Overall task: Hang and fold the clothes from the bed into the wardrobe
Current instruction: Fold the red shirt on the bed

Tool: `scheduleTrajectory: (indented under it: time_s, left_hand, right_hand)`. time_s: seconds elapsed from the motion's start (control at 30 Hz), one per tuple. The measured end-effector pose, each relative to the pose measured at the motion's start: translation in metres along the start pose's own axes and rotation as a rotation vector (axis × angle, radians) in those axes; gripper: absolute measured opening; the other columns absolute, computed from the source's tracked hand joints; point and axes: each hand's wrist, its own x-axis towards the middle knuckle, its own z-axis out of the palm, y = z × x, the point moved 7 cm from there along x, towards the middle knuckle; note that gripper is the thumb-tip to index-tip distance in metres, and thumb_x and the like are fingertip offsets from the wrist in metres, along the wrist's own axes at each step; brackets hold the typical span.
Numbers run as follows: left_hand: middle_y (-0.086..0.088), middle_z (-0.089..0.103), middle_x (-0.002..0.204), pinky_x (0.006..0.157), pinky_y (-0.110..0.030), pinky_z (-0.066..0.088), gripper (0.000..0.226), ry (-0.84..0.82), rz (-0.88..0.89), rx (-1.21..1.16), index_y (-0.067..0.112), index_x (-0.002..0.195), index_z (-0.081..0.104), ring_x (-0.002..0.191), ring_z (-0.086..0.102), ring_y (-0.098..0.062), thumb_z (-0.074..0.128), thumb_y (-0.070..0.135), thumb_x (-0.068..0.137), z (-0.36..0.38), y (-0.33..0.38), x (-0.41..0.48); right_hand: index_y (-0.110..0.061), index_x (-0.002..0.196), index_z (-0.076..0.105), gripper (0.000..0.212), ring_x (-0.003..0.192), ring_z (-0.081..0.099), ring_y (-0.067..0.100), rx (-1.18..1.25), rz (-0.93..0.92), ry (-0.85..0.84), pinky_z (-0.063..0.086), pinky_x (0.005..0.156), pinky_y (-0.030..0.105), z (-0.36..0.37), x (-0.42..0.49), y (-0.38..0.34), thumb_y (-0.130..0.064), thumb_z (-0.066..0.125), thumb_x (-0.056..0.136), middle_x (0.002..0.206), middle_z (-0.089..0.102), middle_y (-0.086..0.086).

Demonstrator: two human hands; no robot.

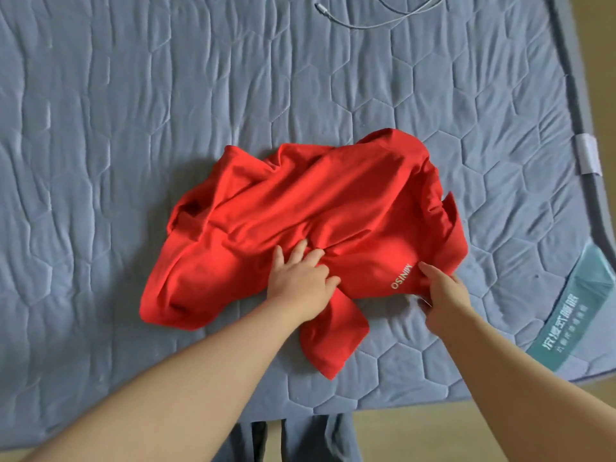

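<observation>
One red shirt [300,201], crumpled mid-bed [133,128]: light, limp, likely to sag, judged best lifted by shoulders or hem; left hand [301,278] bunched its middle, right hand [443,291] pinched its near edge.

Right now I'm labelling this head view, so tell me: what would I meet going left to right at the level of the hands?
left hand gripping the red shirt → white lettering on the shirt → right hand holding the shirt's edge → teal label at the mattress corner
</observation>
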Motion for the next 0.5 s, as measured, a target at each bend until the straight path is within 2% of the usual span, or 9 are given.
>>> scheduleTrajectory:
  time_s: [0.1, 0.2, 0.23, 0.3, 0.37, 0.43, 0.5]
  left_hand:
    - [0.011, 0.048, 0.136, 0.108, -0.042, 0.018, 0.031, 0.110, -0.040, -0.103, 0.028, 0.121, 0.056, 0.136, 0.027, -0.016, 0.040, 0.031, 0.095, -0.017, 0.005, 0.000]
    - [0.002, 0.062, 0.116, 0.096, -0.031, 0.034, 0.035, 0.362, 0.075, -0.439, 0.019, 0.119, 0.058, 0.115, 0.050, -0.020, 0.051, 0.009, 0.087, -0.060, 0.021, -0.006]
    - [0.002, 0.063, 0.108, 0.093, -0.028, 0.037, 0.033, 0.352, 0.101, -0.625, 0.016, 0.117, 0.059, 0.108, 0.054, -0.020, 0.051, 0.004, 0.087, -0.068, 0.024, -0.006]
    - [0.006, 0.059, 0.099, 0.088, -0.022, 0.041, 0.025, 0.159, 0.083, -1.014, 0.018, 0.113, 0.058, 0.099, 0.058, -0.015, 0.048, 0.008, 0.093, -0.075, 0.040, -0.008]
    - [0.004, 0.059, 0.104, 0.091, -0.023, 0.043, 0.020, -0.035, 0.027, -1.243, 0.021, 0.114, 0.054, 0.101, 0.056, -0.010, 0.048, 0.018, 0.095, -0.070, 0.053, -0.013]
    - [0.002, 0.061, 0.109, 0.093, -0.022, 0.044, 0.025, -0.080, 0.046, -1.235, 0.018, 0.117, 0.052, 0.101, 0.057, -0.007, 0.054, 0.015, 0.092, -0.072, 0.057, -0.015]
    - [-0.001, 0.064, 0.104, 0.091, -0.026, 0.046, 0.023, 0.015, 0.042, -1.111, 0.019, 0.108, 0.056, 0.097, 0.060, -0.010, 0.057, 0.006, 0.089, -0.080, 0.049, -0.016]
  right_hand:
    - [-0.019, 0.076, 0.053, 0.018, 0.063, 0.052, 0.011, 0.000, -0.179, -0.103, 0.044, 0.059, 0.023, 0.004, -0.016, -0.014, -0.005, 0.058, 0.087, 0.075, 0.056, 0.002]
    - [-0.020, 0.086, 0.055, 0.024, 0.064, 0.061, 0.012, -0.024, -0.358, -0.276, 0.054, 0.060, 0.026, 0.013, -0.047, -0.033, 0.004, 0.054, 0.085, 0.076, 0.064, 0.000]
    - [-0.019, 0.090, 0.055, 0.024, 0.064, 0.065, 0.012, -0.002, -0.375, -0.368, 0.055, 0.057, 0.025, 0.019, -0.056, -0.034, 0.004, 0.053, 0.086, 0.074, 0.066, -0.001]
    - [-0.018, 0.093, 0.058, 0.023, 0.069, 0.068, 0.012, 0.090, -0.323, -0.567, 0.055, 0.057, 0.024, 0.027, -0.076, -0.036, 0.001, 0.046, 0.091, 0.075, 0.070, -0.003]
    - [-0.019, 0.095, 0.062, 0.036, 0.077, 0.069, 0.012, 0.151, -0.247, -0.744, 0.055, 0.065, 0.023, 0.035, -0.089, -0.035, 0.003, 0.034, 0.091, 0.080, 0.073, -0.002]
    - [-0.020, 0.102, 0.065, 0.050, 0.088, 0.069, 0.010, 0.121, -0.214, -0.848, 0.055, 0.072, 0.020, 0.039, -0.099, -0.039, 0.009, 0.028, 0.087, 0.093, 0.074, -0.003]
    - [-0.018, 0.104, 0.065, 0.057, 0.093, 0.068, 0.009, 0.068, -0.218, -0.891, 0.054, 0.073, 0.019, 0.038, -0.103, -0.043, 0.015, 0.024, 0.084, 0.098, 0.073, -0.002]
